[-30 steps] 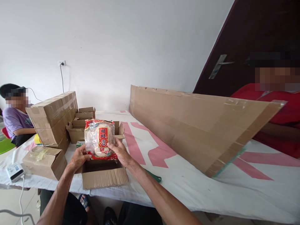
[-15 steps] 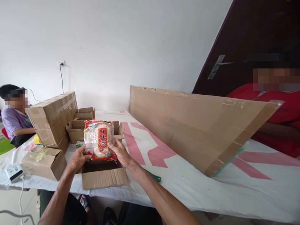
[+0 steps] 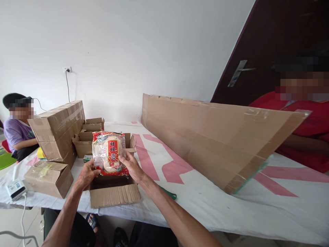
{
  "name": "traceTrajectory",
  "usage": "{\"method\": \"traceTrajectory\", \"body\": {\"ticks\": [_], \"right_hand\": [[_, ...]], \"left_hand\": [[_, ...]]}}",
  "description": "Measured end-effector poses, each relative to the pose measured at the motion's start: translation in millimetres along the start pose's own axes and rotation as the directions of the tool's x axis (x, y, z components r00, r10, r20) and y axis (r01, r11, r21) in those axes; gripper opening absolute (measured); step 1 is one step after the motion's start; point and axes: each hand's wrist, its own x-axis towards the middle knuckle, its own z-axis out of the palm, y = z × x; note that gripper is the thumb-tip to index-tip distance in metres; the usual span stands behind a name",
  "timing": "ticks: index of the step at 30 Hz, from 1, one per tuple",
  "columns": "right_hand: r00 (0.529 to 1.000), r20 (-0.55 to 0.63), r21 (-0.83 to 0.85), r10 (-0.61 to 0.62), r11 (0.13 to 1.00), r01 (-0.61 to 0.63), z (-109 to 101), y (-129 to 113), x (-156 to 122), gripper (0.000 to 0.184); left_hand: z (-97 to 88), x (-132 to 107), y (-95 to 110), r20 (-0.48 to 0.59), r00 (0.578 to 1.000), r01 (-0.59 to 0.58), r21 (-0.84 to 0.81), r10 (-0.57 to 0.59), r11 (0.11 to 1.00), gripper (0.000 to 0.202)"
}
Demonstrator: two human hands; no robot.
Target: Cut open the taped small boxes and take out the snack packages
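I hold a clear and red snack packet of round rice crackers upright with both hands, just above an open cardboard box at the table's near edge. My left hand grips the packet's lower left corner. My right hand grips its lower right side, thumb on the front. The box's front flap hangs down toward me.
Sealed cardboard boxes are stacked at the left, with open boxes behind the packet and a taped box nearer me. A long cardboard panel stands on the white and pink table cover. A person in purple sits left; a person in red sits right.
The packet and both hands have barely shifted. The person at the left has moved a little to the right.
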Motion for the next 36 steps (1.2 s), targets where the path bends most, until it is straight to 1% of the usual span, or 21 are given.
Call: {"method": "traceTrajectory", "body": {"ticks": [7, 11, 14, 16, 20, 24, 27, 30, 33, 36], "right_hand": [[1.000, 0.001, 0.003, 0.011, 1.000, -0.011, -0.8, -4.3, 5.8, 0.060], [0.997, 0.065, 0.028, 0.036, 0.999, -0.037, 1.1, -14.9, 3.1, 0.058], [0.991, 0.119, 0.078, 0.053, 0.995, -0.063, 3.4, -23.1, -1.2, 0.065], [0.990, 0.129, 0.088, 0.057, 0.994, -0.069, 4.3, -26.5, -3.4, 0.069], [0.992, 0.112, 0.091, 0.057, 0.994, -0.067, 3.9, -26.9, -5.3, 0.067], [0.997, 0.066, 0.105, 0.033, 0.994, -0.040, 3.8, -23.3, -5.3, 0.067], [0.999, 0.036, 0.112, 0.020, 0.993, -0.024, 4.5, -21.5, -5.3, 0.071], [1.000, 0.022, 0.102, 0.013, 0.995, -0.015, 4.5, -20.5, -5.4, 0.070], [1.000, 0.015, 0.095, 0.012, 0.995, -0.013, 3.4, -18.8, -5.7, 0.066], [1.000, 0.012, 0.084, 0.002, 0.996, -0.003, 2.4, -15.4, -5.8, 0.064]], "left_hand": [[-0.1, 3.0, -1.5, -0.010, 1.000, -0.002, -0.016, 0.002, 1.000, 0.043], [2.1, 3.7, 1.2, -0.029, 1.000, 0.000, -0.011, -0.001, 1.000, 0.046], [5.0, 3.9, 2.6, -0.050, 0.999, -0.018, 0.013, 0.019, 1.000, 0.042], [6.8, 4.3, 2.9, -0.054, 0.998, -0.028, 0.036, 0.030, 0.999, 0.039], [8.0, 5.2, 4.0, -0.021, 0.999, -0.030, 0.064, 0.031, 0.997, 0.036], [7.3, 4.3, 8.1, 0.018, 1.000, -0.016, 0.051, 0.015, 0.999, 0.042], [8.5, 3.8, 10.4, 0.069, 0.994, -0.079, -0.034, 0.081, 0.996, 0.049], [10.1, 5.1, 8.9, 0.094, 0.987, -0.119, -0.093, 0.128, 0.989, 0.056], [9.3, 7.0, 4.4, 0.103, 0.989, -0.097, -0.063, 0.103, 0.993, 0.059], [6.6, 8.0, 0.8, 0.105, 0.992, -0.068, -0.012, 0.069, 0.998, 0.057]]}}
